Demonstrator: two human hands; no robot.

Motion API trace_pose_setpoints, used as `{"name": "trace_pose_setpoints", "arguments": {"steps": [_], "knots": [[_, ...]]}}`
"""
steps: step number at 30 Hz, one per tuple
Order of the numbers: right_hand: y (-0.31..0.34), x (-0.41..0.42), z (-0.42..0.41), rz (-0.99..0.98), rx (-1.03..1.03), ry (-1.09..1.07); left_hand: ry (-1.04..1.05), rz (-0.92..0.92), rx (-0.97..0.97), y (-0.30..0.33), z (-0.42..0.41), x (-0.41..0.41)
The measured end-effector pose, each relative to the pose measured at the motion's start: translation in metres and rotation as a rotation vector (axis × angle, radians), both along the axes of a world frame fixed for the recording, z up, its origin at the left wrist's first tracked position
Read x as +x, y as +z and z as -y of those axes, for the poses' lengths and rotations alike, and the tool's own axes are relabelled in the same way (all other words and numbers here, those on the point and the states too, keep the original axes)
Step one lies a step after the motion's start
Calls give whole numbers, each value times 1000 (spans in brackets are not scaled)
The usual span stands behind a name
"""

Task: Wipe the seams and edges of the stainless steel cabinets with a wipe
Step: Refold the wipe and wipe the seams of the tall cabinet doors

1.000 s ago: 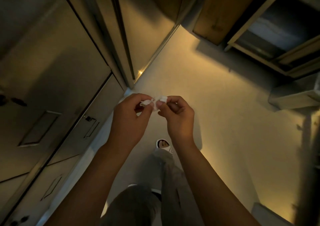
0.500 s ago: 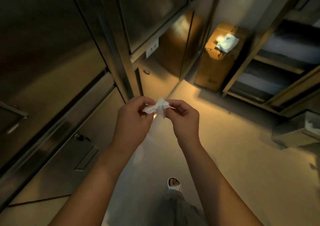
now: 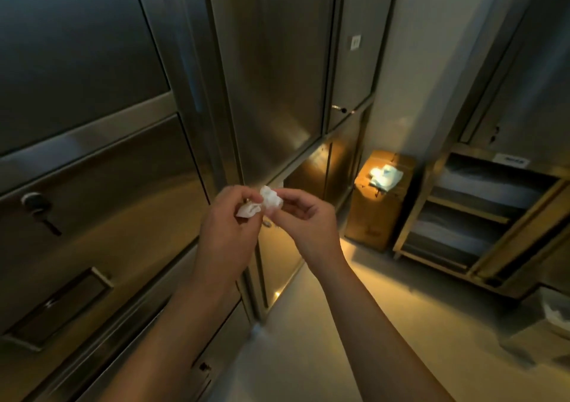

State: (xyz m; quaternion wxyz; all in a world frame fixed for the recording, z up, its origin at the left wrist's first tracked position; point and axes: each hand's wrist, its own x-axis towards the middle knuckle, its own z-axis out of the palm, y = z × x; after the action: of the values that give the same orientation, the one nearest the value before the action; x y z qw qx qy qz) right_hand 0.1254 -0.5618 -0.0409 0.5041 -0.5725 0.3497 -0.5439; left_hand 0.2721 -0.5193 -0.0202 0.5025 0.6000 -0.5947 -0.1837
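Both hands are raised together in front of the person, each pinching the same crumpled white wipe. The left hand grips the lower left part of the wipe between thumb and curled fingers, and the right hand pinches the upper right part, so the wipe is bunched between the two sets of fingertips and touches nothing else. To the left of the left hand and behind both hands stand the stainless steel cabinets, tall brushed doors with dark vertical seams between them; the wipe is held apart from their surfaces. Well to the left of the left hand a round lock with a key sits on a cabinet door, and below it, beside the left forearm, is a recessed handle. Beyond the right hand, on the floor, stands a brown box with a pale cloth lying on top, lit by a warm patch of light. Further to the right of that hand is an open metal shelf unit holding stacked grey items, too dim to identify.
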Motion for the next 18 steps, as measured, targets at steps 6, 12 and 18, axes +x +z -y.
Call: {"name": "trace_pose_setpoints", "arguments": {"steps": [6,12,18], "knots": [[67,-12,18,-125,-132,61,-42,-9,-107,63,7,-3],[117,-23,29,-120,-178,42,-9,64,-164,107,17,-8],[143,-32,47,-148,-241,-53,48,175,-234,131,31,-15]]}}
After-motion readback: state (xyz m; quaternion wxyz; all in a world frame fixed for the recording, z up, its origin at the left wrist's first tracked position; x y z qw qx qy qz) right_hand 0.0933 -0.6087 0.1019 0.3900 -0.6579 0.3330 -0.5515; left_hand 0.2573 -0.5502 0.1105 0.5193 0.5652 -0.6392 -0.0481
